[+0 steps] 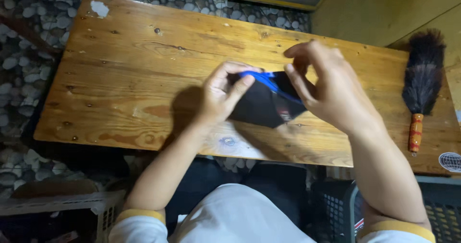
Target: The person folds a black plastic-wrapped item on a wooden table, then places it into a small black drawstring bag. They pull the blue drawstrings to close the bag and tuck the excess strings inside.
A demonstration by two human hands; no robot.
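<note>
Left hand (223, 91): fingers pinching the blue strap (271, 83) of a dark pouch (264, 106).
Right hand (324, 82): arched above, gripping the strap's far end.
Surface: knotty wooden tabletop (134, 75); pebble floor (19, 79) around it.

I'm seeing the wooden table (144, 79) filling the middle of the frame. My two hands, left hand (223, 96) and right hand (329, 87), are meeting at its centre over a folded cloth (264, 106). A brush (422, 84) is lying at the right edge, a crate (72, 209) sitting lower left.
</note>
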